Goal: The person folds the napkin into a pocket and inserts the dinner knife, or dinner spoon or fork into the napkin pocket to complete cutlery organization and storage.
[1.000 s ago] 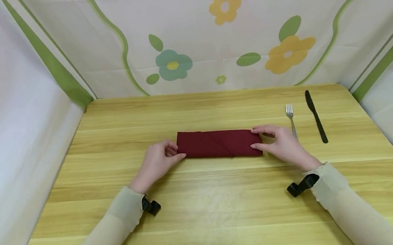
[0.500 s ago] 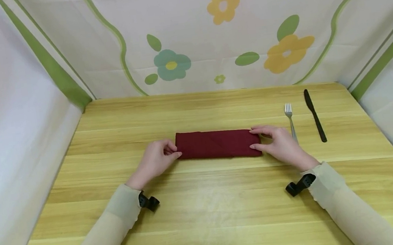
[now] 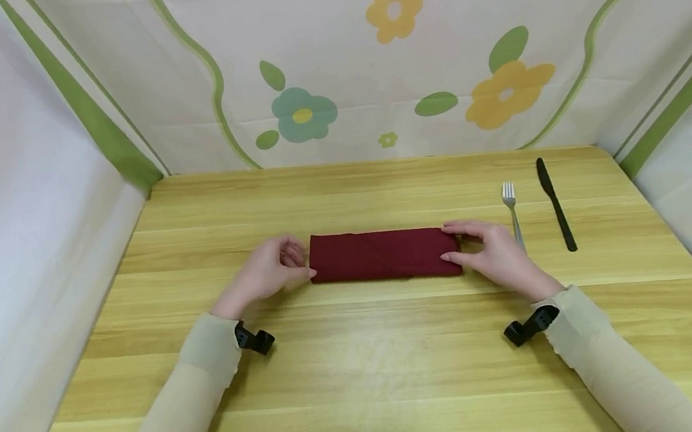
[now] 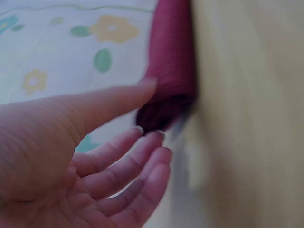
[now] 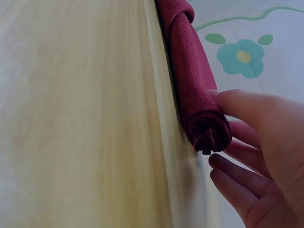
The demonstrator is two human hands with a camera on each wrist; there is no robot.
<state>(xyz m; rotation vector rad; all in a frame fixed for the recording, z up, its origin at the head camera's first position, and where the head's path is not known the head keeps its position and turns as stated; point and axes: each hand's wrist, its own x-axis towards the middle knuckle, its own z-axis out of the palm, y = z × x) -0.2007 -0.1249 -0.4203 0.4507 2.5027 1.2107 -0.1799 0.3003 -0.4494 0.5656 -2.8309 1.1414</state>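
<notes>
A dark red cloth napkin [image 3: 383, 254], folded into a long flat strip with rolled layers at its ends, lies crosswise on the wooden table. My left hand [image 3: 267, 267] is at its left end, the thumb tip right at the near corner. In the left wrist view the other fingers [image 4: 142, 166] of that hand are loosely bent and spread just off the end. At the opposite end my right hand [image 3: 496, 251] holds the napkin lightly, thumb on the near part and forefinger at the far edge. Its lower fingers [image 5: 242, 183] stand free beside the rolled end.
A silver fork [image 3: 511, 206] lies beyond my right hand, its handle end partly hidden by that hand. Right of it lies a black knife [image 3: 556, 204]. White flowered cloth [image 3: 353, 64] hangs along the back and sides of the wooden table [image 3: 367, 386].
My left hand has loosened from the napkin's left end and drawn back to the left, its fingers opening. The right hand keeps its place.
</notes>
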